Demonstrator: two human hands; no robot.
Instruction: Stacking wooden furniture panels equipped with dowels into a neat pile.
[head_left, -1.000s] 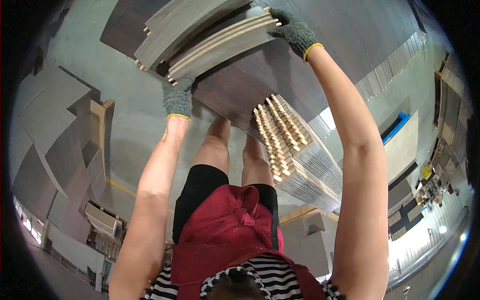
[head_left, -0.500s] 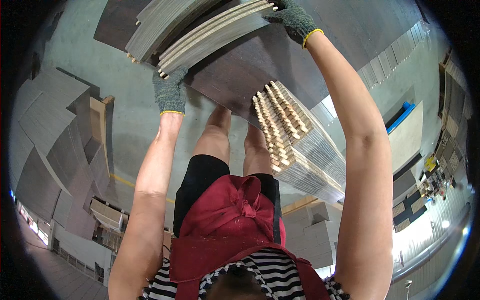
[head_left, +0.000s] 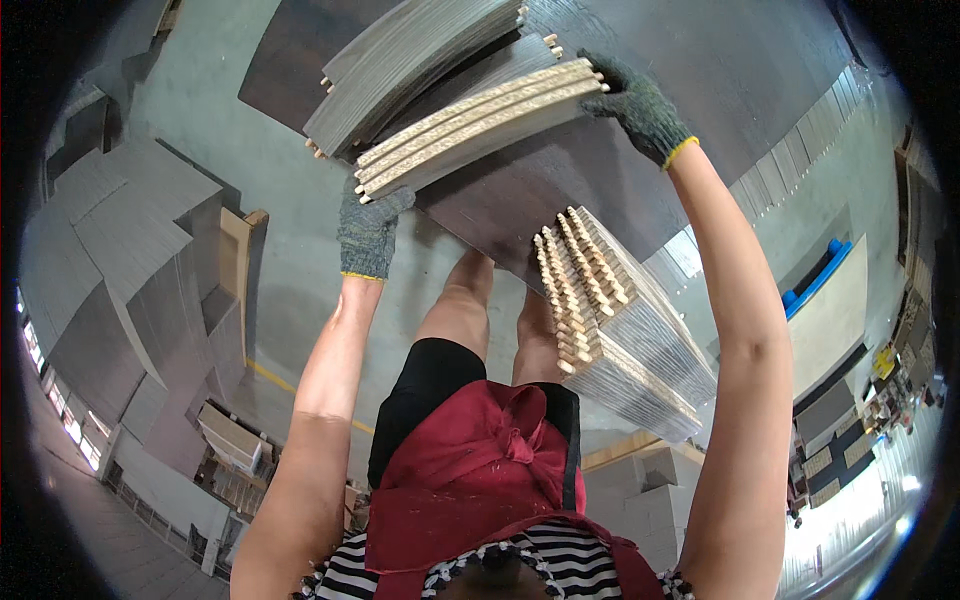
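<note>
Between my two gloved hands is a small stack of grey-faced chipboard panels, with pale raw edges turned toward me and wooden dowels sticking out of both ends. My left hand, in a dark grey knit glove, grips the left end from below. My right hand, in a matching glove with a yellow cuff, closes around the right end. Just beyond lies a pile of similar grey panels, also with dowels at their ends. Both piles are over a dark brown table.
Nearer me on the right, more panels stand stacked with rows of dowels facing up. Large grey boards are piled at the left. Past my right arm are a pale board and a blue bar.
My hands have drawn the held panels away from the pile behind, widening the gap. Their raw edges now face me more. The whole view has also shifted slightly.
</note>
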